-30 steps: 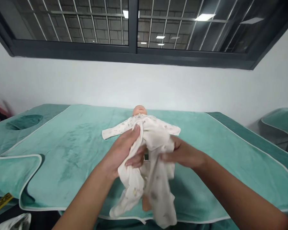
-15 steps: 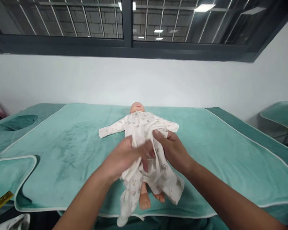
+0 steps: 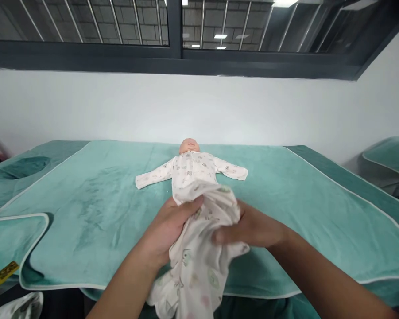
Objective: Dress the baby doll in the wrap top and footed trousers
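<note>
A baby doll (image 3: 189,146) lies on its back in a white printed long-sleeved top (image 3: 194,167), both sleeves spread out. In front of its lower body I hold a pair of white printed baby pants (image 3: 202,261), hanging bunched with the waist end up. My left hand (image 3: 172,223) is closed on the left side of the waist, thumb on top of the cloth. My right hand (image 3: 245,228) grips the right side; its fingers are partly behind the fabric and slightly blurred. The doll's legs are hidden behind the pants and my hands.
A green plush blanket (image 3: 86,212) with white piping covers the bed. Its folded corner (image 3: 16,235) lies at left, near a yellow strip with dark print (image 3: 1,278). Behind stand a white wall (image 3: 199,106) and a dark-framed window (image 3: 176,62). Another green blanket (image 3: 390,155) is at far right.
The pants have been lifted and drawn toward me, with the waist end now gathered between my hands. The doll's feet, visible before, are covered. My right hand has shifted lower.
</note>
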Tool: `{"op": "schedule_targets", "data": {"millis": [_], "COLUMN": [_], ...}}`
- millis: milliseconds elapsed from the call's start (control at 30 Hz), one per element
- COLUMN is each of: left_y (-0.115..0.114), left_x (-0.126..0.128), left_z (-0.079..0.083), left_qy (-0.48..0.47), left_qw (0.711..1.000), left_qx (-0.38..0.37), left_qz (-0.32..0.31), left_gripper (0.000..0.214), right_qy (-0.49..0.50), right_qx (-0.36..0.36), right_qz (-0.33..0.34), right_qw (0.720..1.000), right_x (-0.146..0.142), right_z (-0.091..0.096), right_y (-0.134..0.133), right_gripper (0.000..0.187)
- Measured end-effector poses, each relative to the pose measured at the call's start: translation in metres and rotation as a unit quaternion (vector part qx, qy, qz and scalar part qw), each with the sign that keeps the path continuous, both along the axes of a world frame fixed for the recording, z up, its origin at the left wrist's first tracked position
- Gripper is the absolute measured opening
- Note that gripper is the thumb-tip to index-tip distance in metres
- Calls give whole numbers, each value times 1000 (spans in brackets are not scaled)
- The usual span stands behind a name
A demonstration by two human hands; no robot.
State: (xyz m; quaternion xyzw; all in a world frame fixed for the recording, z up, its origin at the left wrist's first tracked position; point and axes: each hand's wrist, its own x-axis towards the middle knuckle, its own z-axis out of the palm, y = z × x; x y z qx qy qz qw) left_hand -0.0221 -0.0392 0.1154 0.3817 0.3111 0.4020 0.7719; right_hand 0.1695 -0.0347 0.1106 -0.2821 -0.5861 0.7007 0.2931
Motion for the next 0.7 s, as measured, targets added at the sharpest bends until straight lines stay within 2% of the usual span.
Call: {"op": "schedule_targets", "data": {"millis": [67, 133, 167, 233, 300, 367, 433, 500, 600, 700], "left_y": [-4, -7, -8, -10, -12, -14, -18, -21, -23, -27], "left_x": [-7, -13, -14, -12, -5, 3, 9, 10, 5, 0], "left_z": [-5, -11, -14, -22, -31, -39, -45, -46, -41, -38], "left_qy": [43, 89, 100, 94, 87, 111, 137, 168, 236, 295], "left_qw": [991, 975, 974, 987, 996, 994, 990, 984, 957, 918], "left_qx": [4, 20, 27, 23, -4, -18, -14, 2, 43, 92], "left_qz": [-130, -204, -202, -128, -30, 19, -6, -60, -165, -250], "left_gripper": [42, 48, 48, 42, 36, 29, 26, 26, 31, 29], "right_qy": [73, 124, 135, 130, 93, 37, -9, -11, 60, 95], "right_qx": [-17, -54, -78, -114, -125, -123, -118, -106, -124, -152], "right_qz": [-103, -166, -178, -172, -109, -8, 36, -19, -125, -150], "right_qw": [992, 977, 971, 970, 982, 992, 992, 994, 983, 972], "right_x": [0, -1, -2, -4, -5, -5, 0, 7, 21, 31], "right_z": [-8, -20, -26, -41, -55, -65, -70, -74, -86, -106], "right_y": [3, 3, 1, -9, -25, -41, -54, -64, -76, -90], "right_gripper": [36, 40, 43, 47, 47, 47, 47, 46, 55, 57]}}
